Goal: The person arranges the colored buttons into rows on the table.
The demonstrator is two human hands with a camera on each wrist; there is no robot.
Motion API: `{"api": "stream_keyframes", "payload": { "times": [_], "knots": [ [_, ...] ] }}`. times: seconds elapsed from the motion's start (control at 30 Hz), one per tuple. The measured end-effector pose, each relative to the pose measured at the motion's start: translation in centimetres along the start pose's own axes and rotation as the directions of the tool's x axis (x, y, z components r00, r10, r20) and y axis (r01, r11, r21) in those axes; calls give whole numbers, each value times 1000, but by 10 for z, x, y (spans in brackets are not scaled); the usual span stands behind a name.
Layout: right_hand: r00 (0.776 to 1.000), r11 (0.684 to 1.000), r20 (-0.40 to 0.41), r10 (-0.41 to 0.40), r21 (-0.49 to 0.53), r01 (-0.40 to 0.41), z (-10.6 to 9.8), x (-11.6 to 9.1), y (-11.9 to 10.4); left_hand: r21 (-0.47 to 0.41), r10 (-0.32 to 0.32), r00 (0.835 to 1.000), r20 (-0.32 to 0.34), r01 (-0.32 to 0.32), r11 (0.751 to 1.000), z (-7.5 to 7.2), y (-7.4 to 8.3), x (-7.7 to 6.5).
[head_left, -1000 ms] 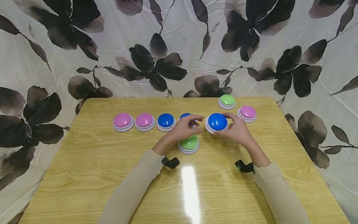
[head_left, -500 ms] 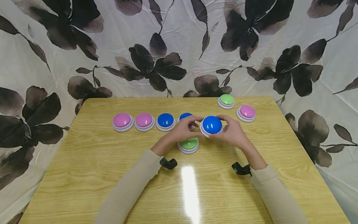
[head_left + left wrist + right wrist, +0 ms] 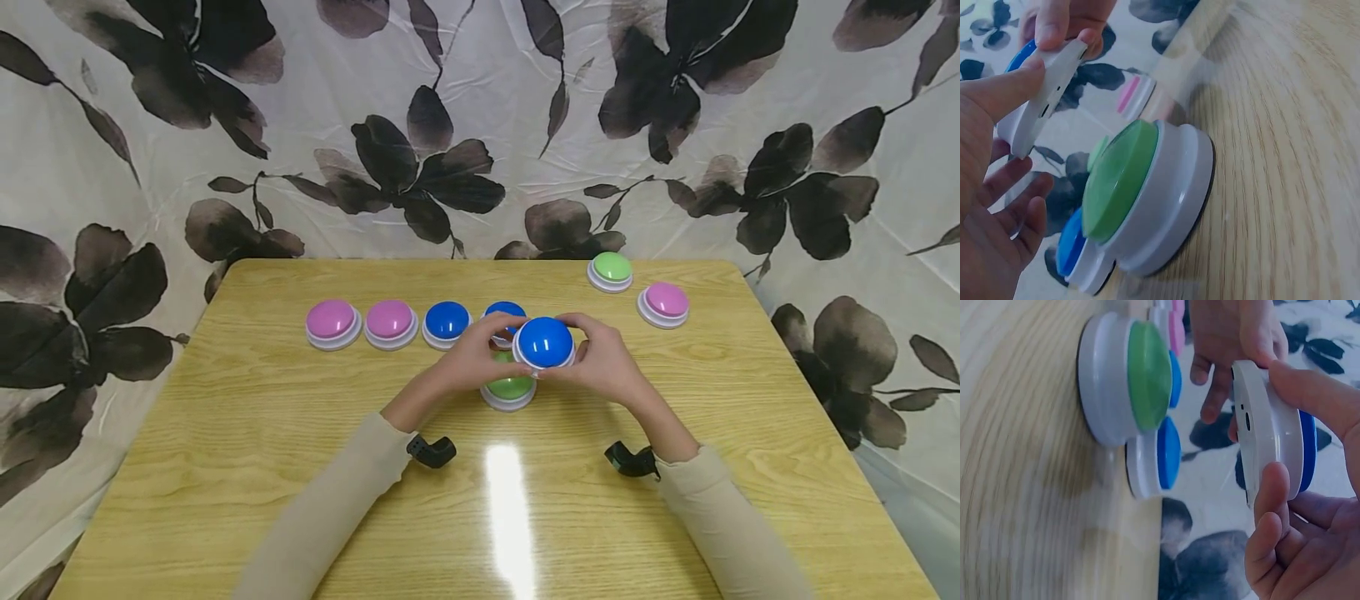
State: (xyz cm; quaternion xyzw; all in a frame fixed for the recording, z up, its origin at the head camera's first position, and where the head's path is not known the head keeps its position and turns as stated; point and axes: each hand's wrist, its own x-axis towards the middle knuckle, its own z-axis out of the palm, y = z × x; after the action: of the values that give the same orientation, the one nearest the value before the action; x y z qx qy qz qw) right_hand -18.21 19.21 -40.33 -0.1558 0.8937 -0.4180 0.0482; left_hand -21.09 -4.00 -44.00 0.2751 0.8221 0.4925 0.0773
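A blue dome push button (image 3: 545, 342) with a white round base is held up off the table between both hands. My left hand (image 3: 471, 357) grips its left side, thumb on the base's edge in the left wrist view. My right hand (image 3: 602, 360) grips the right side, with thumb and fingers around the base (image 3: 1266, 425). Small slots show on the base's underside. Just below and left of the held button stands a green push button (image 3: 510, 387), partly covered by the left hand. Behind that hand, another blue button (image 3: 506, 308) is partly hidden.
Left of the hands, two pink buttons (image 3: 389, 319) and a blue button (image 3: 447, 320) stand in a row on the wooden table (image 3: 300, 467). At the back right are a green button (image 3: 612, 267) and a pink button (image 3: 666, 300). A floral cloth (image 3: 525, 183) hangs behind.
The blue button has moved left and toward the person in the right hand. The left hand, earlier apart from it, now grips it too.
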Motion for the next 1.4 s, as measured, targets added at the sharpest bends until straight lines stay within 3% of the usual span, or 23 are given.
{"api": "stream_keyframes", "payload": {
  "times": [0.2, 0.4, 0.8, 1.17, 1.4],
  "knots": [
    [998, 998, 47, -45, 36, 44, 9, 9, -12, 50, -21, 999, -27, 22, 998, -18, 2, -14],
    [985, 990, 131, -113, 102, 100, 17, 20, -23, 28, -23, 998, -51, 24, 999, -40, -2, -29],
    [980, 984, 135, -145, 121, 129, 58, 32, -37, 113, -5, 999, -53, 11, 994, -66, -19, -63],
    [975, 991, 186, -119, 84, 105, 90, 26, -46, 117, -46, 997, -56, 52, 992, -73, -34, -91],
    [977, 979, 143, -159, -105, 175, 100, 30, -46, 126, -61, 998, -11, 62, 990, -75, -42, -99]
  ]
}}
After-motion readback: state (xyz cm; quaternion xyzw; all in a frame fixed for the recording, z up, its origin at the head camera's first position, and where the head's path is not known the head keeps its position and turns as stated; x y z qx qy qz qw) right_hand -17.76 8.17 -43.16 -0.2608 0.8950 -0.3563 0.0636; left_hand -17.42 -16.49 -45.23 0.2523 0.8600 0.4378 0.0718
